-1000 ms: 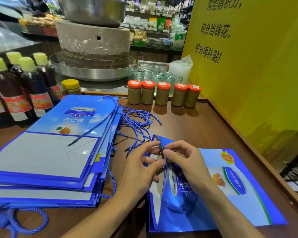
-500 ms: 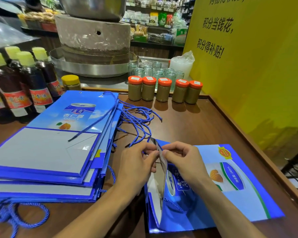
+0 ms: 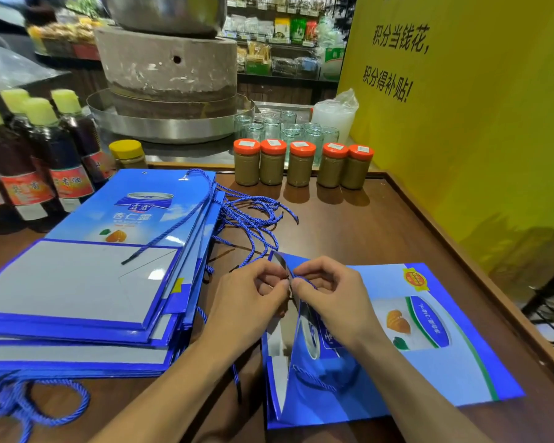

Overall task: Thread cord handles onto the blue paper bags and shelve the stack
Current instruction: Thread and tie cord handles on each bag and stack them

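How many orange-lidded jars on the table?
5 orange-lidded jars in a row at the far edge of the table, left to right: first, second, third, fourth, fifth. None seem hidden.

Yellow wall [image 3: 480,129] beside brown wooden table [image 3: 359,228].

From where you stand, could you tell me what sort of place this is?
Most likely a food shop: shelves of packaged goods behind, a row of orange-lidded jars and dark bottles set out on the wooden counter, and a yellow sign alongside.
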